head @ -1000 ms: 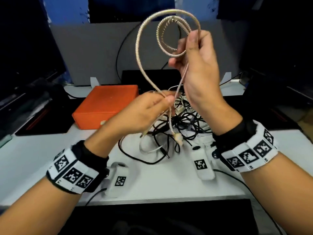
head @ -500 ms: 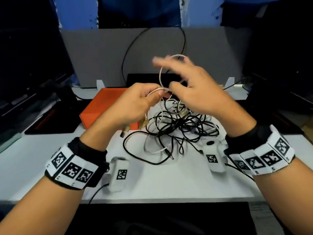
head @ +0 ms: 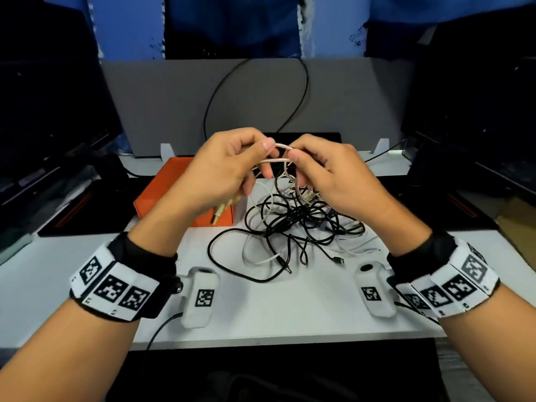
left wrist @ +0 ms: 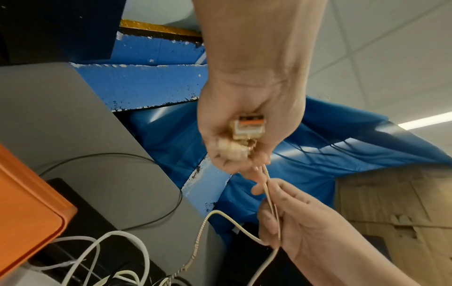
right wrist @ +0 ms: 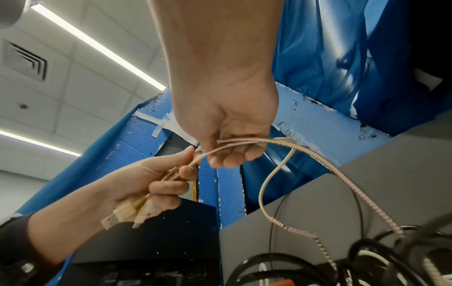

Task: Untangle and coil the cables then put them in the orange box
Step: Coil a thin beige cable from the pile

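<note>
Both hands hold a rose-gold braided cable point(head: 278, 161) above the table. My left hand point(head: 229, 169) grips its doubled strands, and both gold plugs point(head: 222, 210) stick out below the fist; the plugs point(left wrist: 247, 133) also show in the left wrist view. My right hand point(head: 324, 172) pinches the same cable point(right wrist: 247, 142) just to the right, and a loop of it hangs down toward a tangled pile of black and white cables point(head: 295, 224). The orange box point(head: 162, 192) sits closed behind my left hand.
A grey partition point(head: 255, 105) with a black wire looped on it stands at the back of the white table point(head: 284, 309). Dark monitors flank both sides. Two white tagged devices point(head: 201, 297) hang at my wrists near the front edge.
Both hands came down from high above the table. The wide raised loops of the braided cable are gone; the hands have drawn together and now hold it folded between them.
</note>
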